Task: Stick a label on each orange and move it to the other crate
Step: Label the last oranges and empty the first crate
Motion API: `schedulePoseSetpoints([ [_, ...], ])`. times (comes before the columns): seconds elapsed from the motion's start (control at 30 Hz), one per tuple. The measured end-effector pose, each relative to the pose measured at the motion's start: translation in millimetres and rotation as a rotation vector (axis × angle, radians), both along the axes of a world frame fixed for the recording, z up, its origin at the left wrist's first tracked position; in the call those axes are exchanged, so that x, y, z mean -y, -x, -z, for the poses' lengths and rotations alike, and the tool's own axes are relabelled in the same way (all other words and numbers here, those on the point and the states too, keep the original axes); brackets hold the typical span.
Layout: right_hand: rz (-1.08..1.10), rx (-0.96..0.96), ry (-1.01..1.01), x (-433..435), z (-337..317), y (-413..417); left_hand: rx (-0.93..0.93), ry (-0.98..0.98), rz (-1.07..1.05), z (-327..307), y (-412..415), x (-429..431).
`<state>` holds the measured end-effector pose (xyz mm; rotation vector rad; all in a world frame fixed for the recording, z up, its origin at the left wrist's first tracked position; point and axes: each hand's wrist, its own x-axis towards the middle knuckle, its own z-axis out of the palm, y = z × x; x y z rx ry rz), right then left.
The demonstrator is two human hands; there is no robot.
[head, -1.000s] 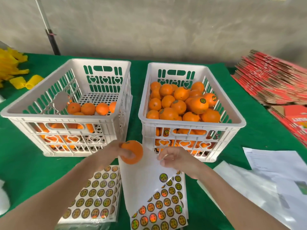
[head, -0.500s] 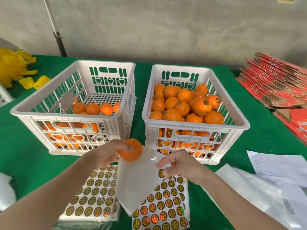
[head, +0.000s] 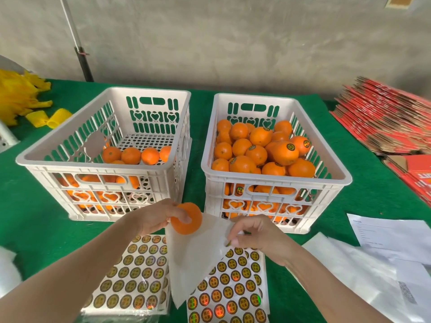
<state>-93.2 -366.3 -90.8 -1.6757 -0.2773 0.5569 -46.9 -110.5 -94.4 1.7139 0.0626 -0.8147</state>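
My left hand (head: 158, 215) grips one orange (head: 186, 219) in front of the gap between two white crates. My right hand (head: 254, 236) pinches a round label (head: 229, 243) at the curled-up corner of a sticker sheet (head: 228, 290). The left crate (head: 70, 169) holds a few unlabelled oranges (head: 130, 156) on its floor. The right crate (head: 275, 183) is heaped with oranges (head: 258, 155), several showing round labels. A second sticker sheet (head: 135, 276) lies flat under my left forearm.
The crates stand on a green cloth (head: 28, 220). Yellow foam sleeves (head: 49, 117) lie at the far left. Flattened red cartons (head: 382, 117) are stacked at the right. White papers and plastic bags (head: 377, 271) lie at the near right.
My right hand has shifted slightly on the peeled sheet corner and now pinches a label at its fingertips. The orange in my left hand has hardly moved.
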Motion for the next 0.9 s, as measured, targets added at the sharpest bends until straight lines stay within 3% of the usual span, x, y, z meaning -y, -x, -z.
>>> schedulePoseSetpoints([
  [0.13, 0.234, 0.018, -0.050, -0.2, -3.3, -3.2, 0.087, -0.167, 0.167, -2.0, 2.3, 2.8],
  [0.27, 0.287, 0.141, -0.050, -10.5, -10.2, -0.3, 0.189, -0.291, 0.227, -7.9, 4.4, 5.7],
  [0.4, 0.308, 0.307, -0.028, -26.4, -18.6, 4.4, 0.175, 0.052, 0.130, -15.9, 8.5, 8.6],
  [0.67, 0.433, 0.366, -0.134, -41.7, -50.2, 2.6, -0.013, 0.605, -0.195, -24.1, 16.5, 21.7],
  [0.77, 0.412, 0.402, -0.137, -45.6, -58.5, 0.6, -0.051, 0.656, -0.244, -27.5, 18.1, 29.1],
  [0.9, 0.397, 0.440, -0.081, -52.0, -63.4, -0.7, 0.035, 0.610, -0.216, -32.0, 20.4, 35.7],
])
